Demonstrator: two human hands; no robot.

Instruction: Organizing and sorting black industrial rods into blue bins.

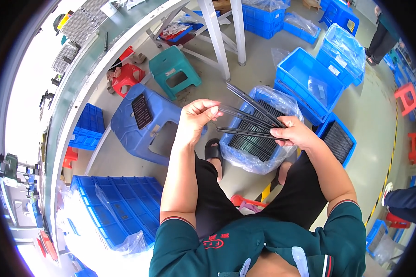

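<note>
Several long, thin black strips [245, 114] fan out from my right hand [289, 131], whose fingers are closed round one end of them. My left hand [198, 117] is closed in a pinch at the far end of one strip in the fan. Below the hands, between my feet, stands a blue bin [225, 147] lined with clear plastic [289, 99]. Rows of similar black strips [259, 145] lie in this bin, partly hidden by the fan and my right hand.
A blue stool [125, 115] with a dark slotted piece on it stands at the left, near a green stool [171, 64] and a workbench [94, 60]. Blue crates [309, 69] sit at the right, one holding dark strips [337, 141]. Stacked blue crates [120, 203] stand beside my left arm.
</note>
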